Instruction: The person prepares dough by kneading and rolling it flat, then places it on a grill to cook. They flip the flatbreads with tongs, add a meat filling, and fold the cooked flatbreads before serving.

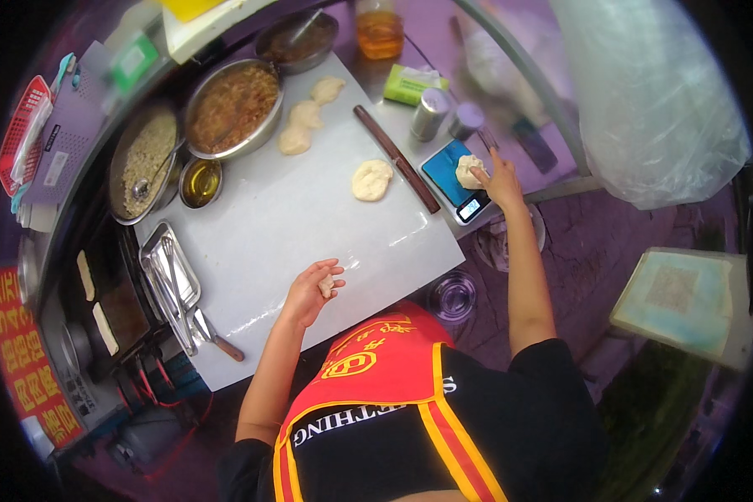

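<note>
My left hand [310,292] is over the near edge of the white work board [257,232], its fingers curled around a small bit of dough [327,286]. At the right, my right hand [504,183] has its thumb and fingers on a lump of dough [469,170]. That lump rests on the blue top of a digital kitchen scale [445,164], whose display is lit. Left of the scale lies a dark wooden rolling pin [396,160]. A flattened round of dough [372,180] sits beside the pin. Several dough pieces [304,116] lie in a row farther back.
Metal bowls of meat filling [233,106] and pale chopped filling [144,163] line the left, by a small oil bowl [201,182]. A steel tray [170,263] and a wooden-handled scraper [216,339] lie nearer. Shakers [431,114] stand behind the scale. A griddle [110,301] holds dough strips.
</note>
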`<state>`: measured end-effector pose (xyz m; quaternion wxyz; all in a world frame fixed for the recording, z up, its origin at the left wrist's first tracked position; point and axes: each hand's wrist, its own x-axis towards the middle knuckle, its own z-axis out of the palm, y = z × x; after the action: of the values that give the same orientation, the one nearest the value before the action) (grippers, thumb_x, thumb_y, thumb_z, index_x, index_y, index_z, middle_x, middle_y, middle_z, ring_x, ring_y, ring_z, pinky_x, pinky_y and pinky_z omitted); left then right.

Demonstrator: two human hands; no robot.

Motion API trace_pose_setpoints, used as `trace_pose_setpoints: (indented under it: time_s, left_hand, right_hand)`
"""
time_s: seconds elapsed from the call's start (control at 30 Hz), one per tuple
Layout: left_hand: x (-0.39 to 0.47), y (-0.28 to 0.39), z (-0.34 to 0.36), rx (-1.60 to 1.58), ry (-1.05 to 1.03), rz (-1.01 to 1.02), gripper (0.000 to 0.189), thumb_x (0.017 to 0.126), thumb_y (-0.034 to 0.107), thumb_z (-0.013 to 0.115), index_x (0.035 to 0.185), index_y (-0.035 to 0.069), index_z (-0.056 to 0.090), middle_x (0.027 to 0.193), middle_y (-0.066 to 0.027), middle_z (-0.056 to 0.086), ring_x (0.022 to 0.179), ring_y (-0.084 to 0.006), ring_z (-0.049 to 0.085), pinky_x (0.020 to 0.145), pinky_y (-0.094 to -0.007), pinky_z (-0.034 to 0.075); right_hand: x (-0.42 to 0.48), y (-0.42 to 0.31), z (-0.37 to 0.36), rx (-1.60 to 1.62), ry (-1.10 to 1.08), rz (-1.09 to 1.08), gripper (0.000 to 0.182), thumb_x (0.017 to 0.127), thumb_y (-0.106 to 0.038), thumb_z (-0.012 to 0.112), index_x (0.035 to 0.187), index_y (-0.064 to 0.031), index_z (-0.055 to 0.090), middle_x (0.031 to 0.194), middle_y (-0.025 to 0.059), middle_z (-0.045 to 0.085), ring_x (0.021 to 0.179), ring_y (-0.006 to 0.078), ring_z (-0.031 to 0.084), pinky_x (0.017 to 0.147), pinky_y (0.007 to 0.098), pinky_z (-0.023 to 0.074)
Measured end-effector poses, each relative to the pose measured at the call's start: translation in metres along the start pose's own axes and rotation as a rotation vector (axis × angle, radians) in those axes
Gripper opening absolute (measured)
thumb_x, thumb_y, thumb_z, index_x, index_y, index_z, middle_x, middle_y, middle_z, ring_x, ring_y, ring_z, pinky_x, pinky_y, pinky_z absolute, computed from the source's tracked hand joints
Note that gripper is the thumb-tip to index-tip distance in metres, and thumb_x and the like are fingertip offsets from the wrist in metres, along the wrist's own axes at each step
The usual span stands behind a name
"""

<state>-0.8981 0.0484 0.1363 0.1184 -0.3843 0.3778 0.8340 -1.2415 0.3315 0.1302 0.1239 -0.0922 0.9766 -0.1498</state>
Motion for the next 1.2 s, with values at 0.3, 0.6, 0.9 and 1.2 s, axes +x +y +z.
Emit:
trace_pose_setpoints:
  time_s: [0.3, 0.6, 0.9, 1.2]
  left_hand:
    - [-0.015, -0.006, -0.018, -0.225, 0.063, -0.009, 0.027, 0.094, 0.015, 0.049, 0.117, 0.002, 0.052, 0.103, -0.0079, 0.061, 0.090, -0.0188, 0.059, 0.070, -0.0292, 0.047]
    - [-0.026, -0.017, -0.045, -0.594, -0.110, -0.006, 0.028, 0.093, 0.014, 0.054, 0.117, 0.000, 0.051, 0.098, -0.0068, 0.058, 0.061, -0.0038, 0.044, 0.047, -0.0150, 0.038]
    - [-0.027, 0.004, -0.017, -0.833, -0.119, 0.040, 0.036, 0.096, 0.015, 0.051, 0.127, -0.002, 0.042, 0.118, -0.0144, 0.051, 0.113, -0.0254, 0.052, 0.094, -0.0337, 0.047]
    - [0.072, 0.040, 0.023, -0.642, 0.077, 0.189, 0.043, 0.099, 0.035, 0.042, 0.128, 0.004, 0.044, 0.126, -0.0115, 0.050, 0.125, -0.0291, 0.045, 0.106, -0.0443, 0.034]
  right_hand:
    - [-0.015, -0.028, 0.034, -0.099, 0.219, -0.233, 0.067, 0.073, -0.046, 0.074, 0.131, -0.0190, 0.051, 0.121, 0.0179, 0.047, 0.109, 0.0372, 0.049, 0.090, 0.0442, 0.0433]
    - [0.006, -0.004, 0.045, 0.798, 0.119, -0.034, 0.032, 0.090, -0.025, 0.060, 0.113, -0.0033, 0.054, 0.099, 0.0112, 0.060, 0.085, 0.0206, 0.060, 0.075, 0.0327, 0.0483]
    - [-0.069, -0.172, 0.109, -0.141, 0.301, -0.906, 0.052, 0.083, -0.030, 0.067, 0.130, -0.0141, 0.051, 0.130, 0.0176, 0.049, 0.121, 0.0387, 0.046, 0.101, 0.0470, 0.0371]
    - [-0.088, -0.208, 0.109, 0.924, -0.256, -0.495, 0.024, 0.087, -0.025, 0.058, 0.103, -0.0069, 0.062, 0.093, 0.0143, 0.062, 0.081, 0.0306, 0.060, 0.073, 0.0363, 0.0478]
